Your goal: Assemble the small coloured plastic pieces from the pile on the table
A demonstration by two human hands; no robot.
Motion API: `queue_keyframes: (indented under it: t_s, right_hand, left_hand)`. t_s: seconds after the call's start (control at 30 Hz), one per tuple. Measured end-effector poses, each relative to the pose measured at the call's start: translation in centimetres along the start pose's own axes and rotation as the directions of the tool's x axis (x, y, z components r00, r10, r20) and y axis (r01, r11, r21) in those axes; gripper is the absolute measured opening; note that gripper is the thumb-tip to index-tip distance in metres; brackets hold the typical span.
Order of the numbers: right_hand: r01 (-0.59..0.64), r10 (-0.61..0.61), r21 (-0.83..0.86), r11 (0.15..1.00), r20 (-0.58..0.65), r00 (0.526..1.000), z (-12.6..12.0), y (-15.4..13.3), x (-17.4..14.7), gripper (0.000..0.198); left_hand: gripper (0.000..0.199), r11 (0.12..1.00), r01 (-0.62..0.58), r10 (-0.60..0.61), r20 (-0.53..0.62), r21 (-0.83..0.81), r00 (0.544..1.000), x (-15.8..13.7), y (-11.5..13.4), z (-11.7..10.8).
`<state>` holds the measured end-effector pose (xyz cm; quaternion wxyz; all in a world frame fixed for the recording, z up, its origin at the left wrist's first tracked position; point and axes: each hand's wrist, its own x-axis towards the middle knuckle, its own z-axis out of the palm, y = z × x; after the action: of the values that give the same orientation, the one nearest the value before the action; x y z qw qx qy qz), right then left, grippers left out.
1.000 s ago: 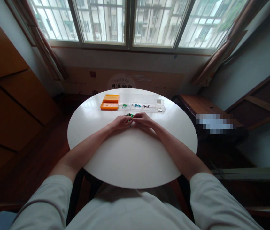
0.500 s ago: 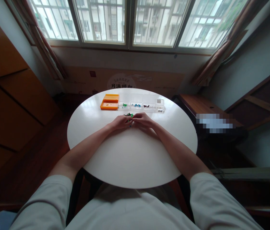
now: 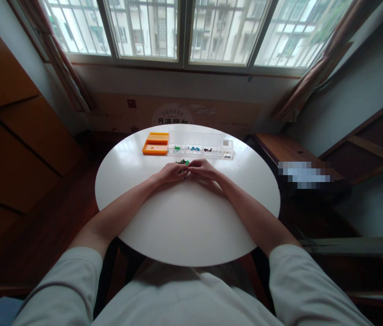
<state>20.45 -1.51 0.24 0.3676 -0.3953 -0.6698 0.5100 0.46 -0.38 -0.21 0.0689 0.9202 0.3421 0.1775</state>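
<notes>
My left hand (image 3: 172, 172) and my right hand (image 3: 203, 169) meet over the middle of the white oval table, fingertips close together. Both have curled, closed fingers; whatever they pinch is too small and too hidden to name. Just beyond the fingertips lies a small pile of green and dark pieces (image 3: 181, 162), partly covered by my hands. A tiny blue piece (image 3: 185, 178) shows below the fingers. Behind the pile stand an orange open box (image 3: 155, 151) with a few tiny bits in it, and clear open boxes (image 3: 180, 153) holding green, blue, dark and whitish pieces in separate compartments.
The white table (image 3: 191, 226) has a rounded edge close to my body. Past its far side, a cardboard panel (image 3: 239, 113) leans under the window. A wooden bench (image 3: 279, 147) stands to the right, and a wooden cabinet (image 3: 17, 158) to the left.
</notes>
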Motion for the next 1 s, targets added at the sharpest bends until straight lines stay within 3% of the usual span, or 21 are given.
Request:
queue_keyframes:
  t_s: [0.4,1.0]
  right_hand:
    - [-0.007,0.007,-0.002,1.0,0.006,1.0,0.22,-0.14,0.01,0.035]
    - [0.061,-0.062,-0.144,0.988,-0.001,0.998,0.44,0.2,0.29,0.03]
  left_hand:
    - [0.037,1.0,-0.003,0.003,-0.001,-0.023,1.0,0.08,-0.1,0.03]
    - [0.033,0.999,0.032,-0.032,0.008,-0.038,0.999,-0.01,0.51,-0.41]
